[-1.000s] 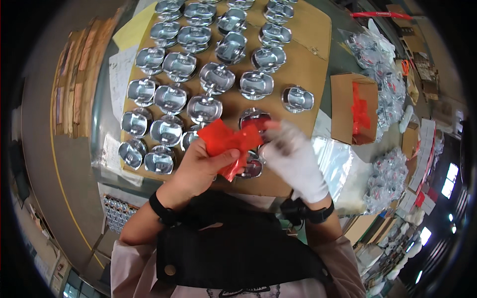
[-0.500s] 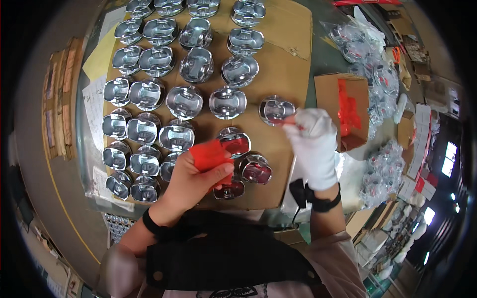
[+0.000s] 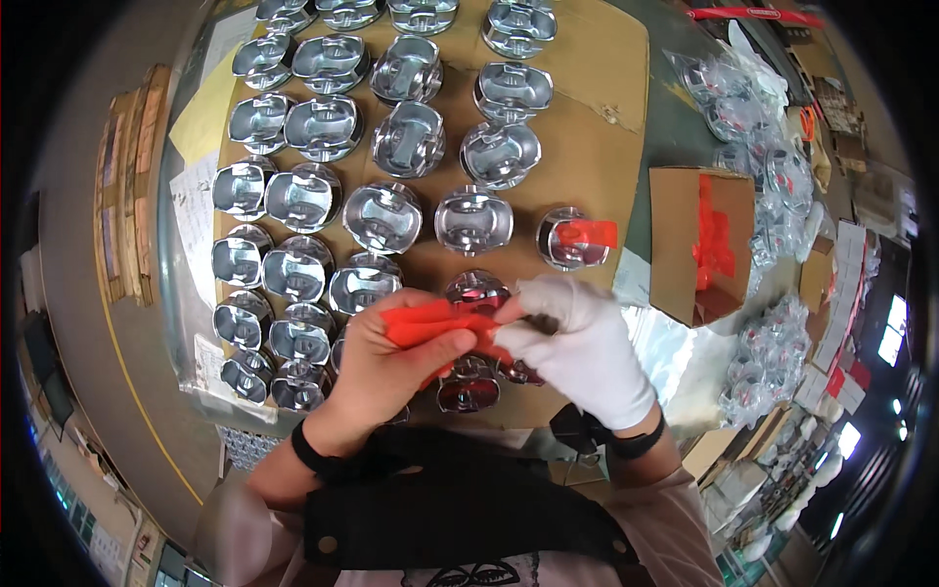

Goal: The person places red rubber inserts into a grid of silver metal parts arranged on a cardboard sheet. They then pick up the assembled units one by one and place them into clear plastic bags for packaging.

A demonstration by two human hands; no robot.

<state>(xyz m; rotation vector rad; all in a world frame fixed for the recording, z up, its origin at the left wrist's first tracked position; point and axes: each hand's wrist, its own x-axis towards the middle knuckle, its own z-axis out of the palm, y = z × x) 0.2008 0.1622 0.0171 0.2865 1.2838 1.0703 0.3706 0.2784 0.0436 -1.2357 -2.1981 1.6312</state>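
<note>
Red film pieces (image 3: 421, 325): were a loose stack held up above the near part of the cardboard sheet (image 3: 587, 108), between both sets of fingers.
Left hand (image 3: 381, 372): bare, over the near part of the sheet; its fingers were closed on the stack, the thumb pressed along the top and the others underneath.
Right hand (image 3: 592, 352): in a white glove, over the sheet's near right part; its fingers were bent, thumb and forefinger only narrowly apart, their tips touching the right end of the stack. Whether they pinched a single piece could not be told.
Metal pistons (image 3: 381, 217): stood in rows on the sheet, hollow side up, most densely along its left side.
Topped piston (image 3: 559, 252): stood near the sheet's right edge, a red piece (image 3: 592, 234) lying across its top and reaching past its rim.
Pistons by the hands (image 3: 468, 394): stood on the sheet's near part, showing red inside, partly hidden by the hands.
Cardboard box (image 3: 675, 249): stood open on the tabletop (image 3: 636, 210), right of the sheet, with red film inside.
Bagged parts (image 3: 763, 357): lay in clear plastic, farther right of the sheet.
</note>
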